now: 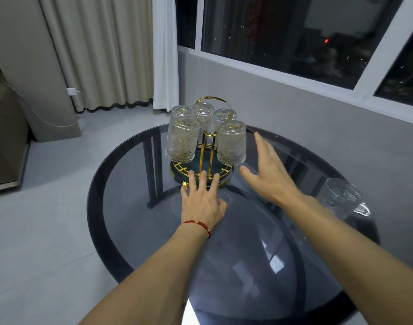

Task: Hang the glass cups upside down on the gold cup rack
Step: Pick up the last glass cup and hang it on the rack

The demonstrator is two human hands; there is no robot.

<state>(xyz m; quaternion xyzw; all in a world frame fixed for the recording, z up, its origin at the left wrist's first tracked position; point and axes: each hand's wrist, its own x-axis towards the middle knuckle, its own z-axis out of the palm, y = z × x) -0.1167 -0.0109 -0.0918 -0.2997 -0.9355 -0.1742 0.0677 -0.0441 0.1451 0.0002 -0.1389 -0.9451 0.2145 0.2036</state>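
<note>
Just beyond the left hand (202, 202), flat and empty, the gold cup rack (202, 167) holds 5 inverted glass cups (231, 143). The right hand (270, 174) hovers spread, empty; behind it 1 glass vessel (341, 199) sits unhung.

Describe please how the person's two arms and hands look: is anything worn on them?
Both forearms are bare, with no sleeves in view. The left hand has a thin red cord bracelet with small gold-coloured beads around the wrist. The right hand shows no bracelet or watch. I see no gloves and no rings on either hand.
</note>
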